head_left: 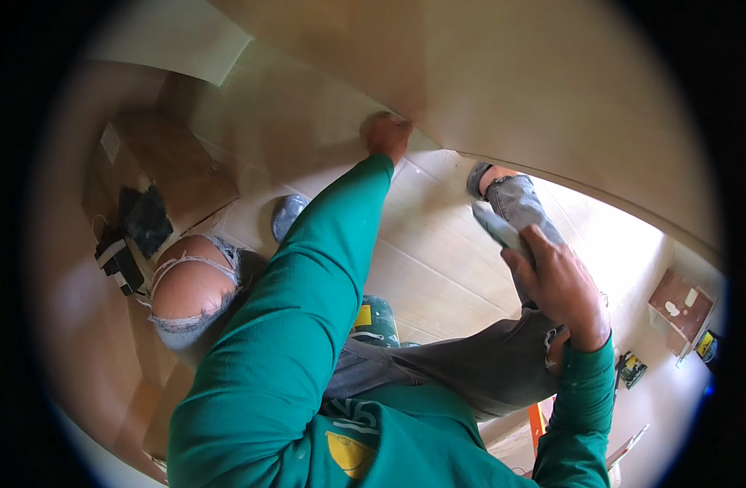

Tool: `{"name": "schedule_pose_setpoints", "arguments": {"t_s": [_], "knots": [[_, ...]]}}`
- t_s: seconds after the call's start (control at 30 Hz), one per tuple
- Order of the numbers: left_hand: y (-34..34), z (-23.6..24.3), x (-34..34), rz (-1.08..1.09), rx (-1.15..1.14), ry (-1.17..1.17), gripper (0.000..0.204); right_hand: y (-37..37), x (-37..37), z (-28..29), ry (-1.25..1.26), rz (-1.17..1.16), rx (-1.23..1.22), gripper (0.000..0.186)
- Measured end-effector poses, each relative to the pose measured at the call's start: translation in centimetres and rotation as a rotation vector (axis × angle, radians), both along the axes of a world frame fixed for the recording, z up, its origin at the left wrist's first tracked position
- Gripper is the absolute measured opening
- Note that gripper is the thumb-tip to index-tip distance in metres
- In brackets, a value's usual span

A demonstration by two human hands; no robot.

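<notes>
My left hand [388, 137] reaches far forward to the bottom edge of a smooth beige wall [544, 89], where it meets the floor. Its fingers are curled in against that edge, and whatever they may hold is hidden. Closer to me on the right, my right hand [562, 285] grips a flat, pale grey tool [497, 226] with a rounded end, perhaps a scraper. Its handle is covered by the fingers. The tool is raised in front of my right shin, apart from the wall.
Between my legs stands a dark green container [379, 320] with a yellow label. A cardboard box [165, 154] sits at the left, beside black items [121, 260]. On the right are a brown board [680, 305] with white smears and a small green-and-yellow container [632, 369]. Light tiles [430, 244] cover the floor.
</notes>
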State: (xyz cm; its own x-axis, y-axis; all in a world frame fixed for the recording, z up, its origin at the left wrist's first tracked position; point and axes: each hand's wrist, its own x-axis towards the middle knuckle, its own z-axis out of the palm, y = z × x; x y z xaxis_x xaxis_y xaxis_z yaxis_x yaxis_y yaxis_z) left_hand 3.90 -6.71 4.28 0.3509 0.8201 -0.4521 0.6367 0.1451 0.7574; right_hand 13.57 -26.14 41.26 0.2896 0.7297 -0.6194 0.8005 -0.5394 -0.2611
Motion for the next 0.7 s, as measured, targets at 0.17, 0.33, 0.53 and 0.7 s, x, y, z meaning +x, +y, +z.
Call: {"name": "schedule_pose_setpoints", "arguments": {"t_s": [0.17, 0.33, 0.53, 0.7], "knots": [[3.2, -3.1, -1.1, -0.28, 0.183, 0.173, 0.034, 0.4, 0.8, -0.7, 0.008, 0.012, -0.052, 0.032], [6.0, -5.6, -1.4, -0.35, -0.048, 0.185, 0.024, 1.2, 0.4, -0.1, 0.079, 0.038, 0.001, 0.032], [4.6, -4.5, 1.0, -0.841, 0.308, 0.525, 0.016, 0.2, 1.0, -0.1, 0.012, 0.011, 0.016, 0.032], [1.5, -6.0, -2.4, 0.121, 0.222, 0.349, 0.033, 1.0, 0.5, -0.8, 0.044, 0.042, 0.019, 0.033]]}}
